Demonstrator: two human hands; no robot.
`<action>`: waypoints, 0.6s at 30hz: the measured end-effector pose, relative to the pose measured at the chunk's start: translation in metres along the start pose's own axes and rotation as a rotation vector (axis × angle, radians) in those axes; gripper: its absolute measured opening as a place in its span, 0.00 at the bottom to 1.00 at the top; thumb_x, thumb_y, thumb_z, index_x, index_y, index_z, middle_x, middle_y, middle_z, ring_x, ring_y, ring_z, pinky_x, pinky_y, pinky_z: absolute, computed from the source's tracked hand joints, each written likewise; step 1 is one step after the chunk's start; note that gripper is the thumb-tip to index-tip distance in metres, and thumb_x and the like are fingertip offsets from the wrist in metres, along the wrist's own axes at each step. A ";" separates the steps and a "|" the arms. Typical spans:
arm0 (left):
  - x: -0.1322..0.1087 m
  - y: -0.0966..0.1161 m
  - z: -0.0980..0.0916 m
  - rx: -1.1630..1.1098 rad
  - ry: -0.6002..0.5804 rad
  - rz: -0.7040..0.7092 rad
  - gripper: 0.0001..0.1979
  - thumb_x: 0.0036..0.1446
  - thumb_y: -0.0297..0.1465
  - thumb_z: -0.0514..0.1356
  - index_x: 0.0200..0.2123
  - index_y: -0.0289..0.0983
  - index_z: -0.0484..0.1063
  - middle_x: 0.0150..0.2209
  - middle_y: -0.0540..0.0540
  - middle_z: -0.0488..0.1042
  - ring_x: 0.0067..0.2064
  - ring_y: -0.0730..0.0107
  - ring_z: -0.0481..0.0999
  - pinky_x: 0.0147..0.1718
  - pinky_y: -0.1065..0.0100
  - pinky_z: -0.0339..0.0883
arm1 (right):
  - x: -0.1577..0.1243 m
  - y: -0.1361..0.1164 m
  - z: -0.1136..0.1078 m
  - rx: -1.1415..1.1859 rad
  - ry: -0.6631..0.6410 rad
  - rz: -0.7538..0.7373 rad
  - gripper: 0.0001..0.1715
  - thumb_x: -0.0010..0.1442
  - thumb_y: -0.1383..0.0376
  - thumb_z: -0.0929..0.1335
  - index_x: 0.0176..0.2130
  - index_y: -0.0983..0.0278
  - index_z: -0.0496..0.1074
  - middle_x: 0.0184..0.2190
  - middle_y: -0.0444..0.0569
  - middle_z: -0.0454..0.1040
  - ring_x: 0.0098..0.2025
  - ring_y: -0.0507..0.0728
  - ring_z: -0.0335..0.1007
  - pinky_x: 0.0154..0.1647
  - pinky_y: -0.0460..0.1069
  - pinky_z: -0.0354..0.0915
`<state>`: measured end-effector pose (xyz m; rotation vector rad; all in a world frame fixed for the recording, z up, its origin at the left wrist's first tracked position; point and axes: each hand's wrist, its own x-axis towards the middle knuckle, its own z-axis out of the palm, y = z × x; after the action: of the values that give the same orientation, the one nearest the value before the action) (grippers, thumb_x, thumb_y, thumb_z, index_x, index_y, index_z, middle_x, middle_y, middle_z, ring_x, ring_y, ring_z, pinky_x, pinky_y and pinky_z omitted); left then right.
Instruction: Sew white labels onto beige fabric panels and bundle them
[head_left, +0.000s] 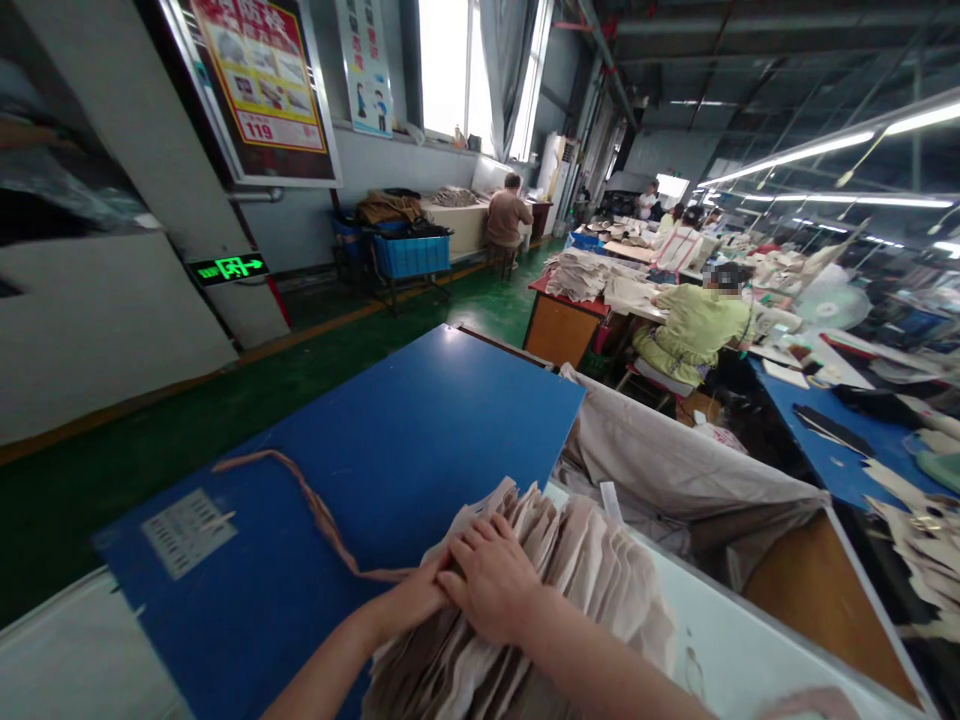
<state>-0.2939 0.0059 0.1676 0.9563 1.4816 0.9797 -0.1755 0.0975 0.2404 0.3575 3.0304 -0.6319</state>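
A thick bundle of beige fabric pieces (600,570) stands in front of me, its many folded layers packed side by side. My right hand (491,580) lies over the top of it, closed, fingers bent around the layers. Against the bundle's left side, my left hand (420,598) is closed, with its fingertips partly hidden under my right hand. A long, twisted fabric strip (322,515) runs from my left hand over the blue board (420,420), its loose end towards the far left. Whether the strip passes around the bundle is hidden.
A printed label (187,530) is on the board's left part. To the right is a cloth-lined bin (675,460). Beyond it, a person in light green (694,325) sits at a worktable with fabric piles (577,272). A blue crate (412,255) stands by the wall.
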 end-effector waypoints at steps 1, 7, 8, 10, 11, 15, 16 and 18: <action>-0.007 0.000 -0.005 -0.029 -0.032 -0.021 0.30 0.46 0.34 0.59 0.56 0.39 0.67 0.58 0.46 0.67 0.62 0.53 0.59 0.62 0.55 0.48 | 0.003 0.003 0.008 -0.025 -0.045 0.030 0.23 0.65 0.57 0.59 0.48 0.69 0.72 0.48 0.58 0.73 0.56 0.63 0.62 0.63 0.62 0.48; -0.035 -0.010 -0.049 -0.012 0.129 -0.236 0.27 0.53 0.43 0.55 0.52 0.35 0.70 0.55 0.40 0.70 0.56 0.57 0.69 0.55 0.61 0.62 | -0.003 0.008 0.012 -0.104 -0.111 -0.007 0.20 0.63 0.60 0.60 0.39 0.70 0.76 0.41 0.59 0.75 0.51 0.64 0.65 0.61 0.62 0.48; -0.036 -0.013 -0.056 0.100 0.229 -0.267 0.27 0.54 0.45 0.55 0.51 0.34 0.70 0.54 0.39 0.71 0.54 0.57 0.71 0.53 0.61 0.63 | -0.003 0.007 0.012 -0.107 -0.112 -0.008 0.20 0.63 0.61 0.60 0.39 0.70 0.76 0.41 0.59 0.75 0.51 0.64 0.65 0.61 0.62 0.48; -0.036 -0.020 -0.067 0.300 0.374 -0.298 0.26 0.55 0.45 0.56 0.51 0.33 0.70 0.53 0.37 0.71 0.55 0.55 0.70 0.54 0.59 0.62 | -0.004 0.007 0.013 -0.113 -0.105 -0.002 0.21 0.63 0.60 0.60 0.39 0.70 0.76 0.41 0.59 0.74 0.51 0.64 0.64 0.61 0.62 0.47; -0.036 -0.023 -0.070 0.357 0.412 -0.306 0.26 0.55 0.45 0.57 0.51 0.33 0.70 0.53 0.36 0.71 0.55 0.54 0.68 0.55 0.56 0.60 | -0.004 0.007 0.015 -0.115 -0.100 0.001 0.21 0.63 0.60 0.60 0.39 0.70 0.75 0.42 0.59 0.74 0.51 0.64 0.64 0.61 0.62 0.46; -0.038 -0.035 -0.074 0.503 0.467 -0.329 0.21 0.59 0.43 0.57 0.48 0.34 0.69 0.52 0.39 0.70 0.54 0.56 0.68 0.54 0.49 0.58 | -0.004 0.007 0.020 -0.109 -0.079 0.014 0.21 0.63 0.60 0.59 0.40 0.70 0.75 0.43 0.59 0.74 0.52 0.64 0.63 0.62 0.62 0.44; -0.038 -0.036 -0.074 0.532 0.470 -0.334 0.19 0.60 0.43 0.57 0.47 0.34 0.70 0.50 0.40 0.71 0.52 0.57 0.69 0.53 0.49 0.59 | -0.004 0.007 0.021 -0.106 -0.076 0.016 0.21 0.63 0.60 0.59 0.41 0.70 0.75 0.43 0.58 0.74 0.52 0.64 0.63 0.62 0.62 0.44; -0.038 -0.037 -0.074 0.576 0.459 -0.336 0.17 0.60 0.43 0.57 0.43 0.34 0.71 0.45 0.42 0.72 0.47 0.61 0.72 0.49 0.53 0.63 | -0.005 0.006 0.022 -0.097 -0.072 0.022 0.20 0.62 0.61 0.59 0.41 0.70 0.75 0.43 0.58 0.74 0.52 0.63 0.63 0.63 0.62 0.44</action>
<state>-0.3658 -0.0489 0.1525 0.8599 2.3049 0.5446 -0.1695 0.0929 0.2184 0.3565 2.9707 -0.4833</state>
